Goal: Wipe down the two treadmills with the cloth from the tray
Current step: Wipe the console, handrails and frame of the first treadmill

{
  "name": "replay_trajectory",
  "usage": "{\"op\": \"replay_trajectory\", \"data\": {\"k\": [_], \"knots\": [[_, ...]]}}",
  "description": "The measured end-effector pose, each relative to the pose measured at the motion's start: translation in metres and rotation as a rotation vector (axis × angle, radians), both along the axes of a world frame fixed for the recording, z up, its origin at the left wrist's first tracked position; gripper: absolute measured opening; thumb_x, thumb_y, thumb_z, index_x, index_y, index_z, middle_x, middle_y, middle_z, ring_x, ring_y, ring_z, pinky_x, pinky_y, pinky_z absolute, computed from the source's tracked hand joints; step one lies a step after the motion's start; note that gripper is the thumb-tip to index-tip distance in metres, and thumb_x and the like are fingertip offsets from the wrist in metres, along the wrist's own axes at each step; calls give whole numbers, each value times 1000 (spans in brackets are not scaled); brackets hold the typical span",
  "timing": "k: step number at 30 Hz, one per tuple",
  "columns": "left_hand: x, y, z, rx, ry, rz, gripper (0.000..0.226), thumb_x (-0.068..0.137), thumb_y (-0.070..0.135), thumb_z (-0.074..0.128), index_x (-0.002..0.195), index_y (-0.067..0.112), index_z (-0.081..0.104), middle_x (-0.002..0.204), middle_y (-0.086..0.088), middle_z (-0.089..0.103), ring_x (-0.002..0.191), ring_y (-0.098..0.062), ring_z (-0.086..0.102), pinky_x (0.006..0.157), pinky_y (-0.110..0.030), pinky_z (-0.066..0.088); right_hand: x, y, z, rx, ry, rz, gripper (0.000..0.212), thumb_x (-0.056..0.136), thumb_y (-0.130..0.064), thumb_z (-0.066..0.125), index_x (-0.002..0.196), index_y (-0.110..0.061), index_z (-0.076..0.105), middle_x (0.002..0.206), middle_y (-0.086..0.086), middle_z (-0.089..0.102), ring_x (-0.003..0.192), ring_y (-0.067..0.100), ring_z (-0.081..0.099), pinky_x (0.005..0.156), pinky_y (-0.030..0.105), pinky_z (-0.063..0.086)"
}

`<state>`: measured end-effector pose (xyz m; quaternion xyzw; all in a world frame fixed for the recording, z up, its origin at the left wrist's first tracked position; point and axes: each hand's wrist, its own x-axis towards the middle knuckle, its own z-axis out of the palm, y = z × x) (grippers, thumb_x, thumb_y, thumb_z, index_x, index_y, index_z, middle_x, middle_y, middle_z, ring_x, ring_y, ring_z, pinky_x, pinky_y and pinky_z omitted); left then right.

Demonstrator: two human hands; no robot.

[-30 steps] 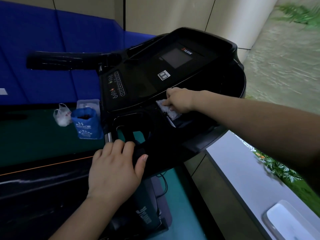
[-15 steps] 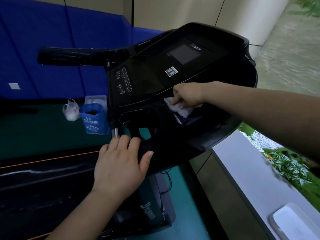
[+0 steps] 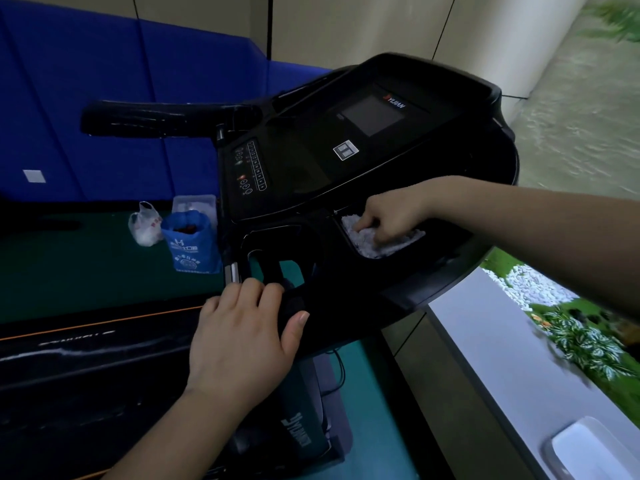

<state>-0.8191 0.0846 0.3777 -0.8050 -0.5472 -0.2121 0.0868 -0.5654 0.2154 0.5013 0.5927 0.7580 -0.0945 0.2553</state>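
Observation:
A black treadmill console (image 3: pixel 311 168) with a dark screen (image 3: pixel 372 114) fills the middle of the head view. The white cloth (image 3: pixel 374 244) lies in a shallow recess at the console's lower right. My right hand (image 3: pixel 391 211) is on top of it, fingers bent down and holding the cloth against the recess floor. Nearer to me, my left hand (image 3: pixel 246 337) grips the console's front edge beside a cup-holder opening, fingers curled over the rim and thumb along the side.
A black handlebar (image 3: pixel 156 117) sticks out to the left. A blue bag (image 3: pixel 190 242), a white plastic bag (image 3: pixel 143 226) and a clear box (image 3: pixel 194 202) sit on the green floor behind. A white tray (image 3: pixel 588 448) rests on the grey ledge (image 3: pixel 485 341) at the lower right.
My right hand has slid the cloth from the console's lower face down and to the right into the recess. My left hand has kept its grip on the front edge.

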Motion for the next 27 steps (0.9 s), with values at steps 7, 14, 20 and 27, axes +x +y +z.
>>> {"op": "replay_trajectory", "data": {"k": [7,14,20,27], "knots": [[0,1,0,0,-6,4,49,90,55,32,101,17,61,88,-2,57,81,-25,53,70,-39,42,-3,0,-10,33,-59,59,61,82,-39,71,135,-14,54,121,11,64,109,26,59,93,33,47],[-1,-1,1,4,-13,-1,48,90,55,32,100,18,61,88,-1,57,80,-25,54,69,-38,42,8,-7,5,-136,26,-1,33,90,-27,65,121,-18,65,93,-10,63,98,14,55,82,21,41],[-2,1,-1,7,-14,-5,48,91,55,32,101,18,61,88,-1,56,81,-24,53,69,-37,42,-3,4,1,-115,-61,7,20,89,-14,64,97,-32,69,83,-8,64,84,17,58,81,29,49],[-2,0,-1,1,-6,-10,48,91,55,32,102,18,61,89,-1,56,81,-25,53,70,-38,42,2,3,-10,65,-30,131,38,85,-3,56,117,-20,69,84,-2,67,79,16,58,70,24,41]]}}
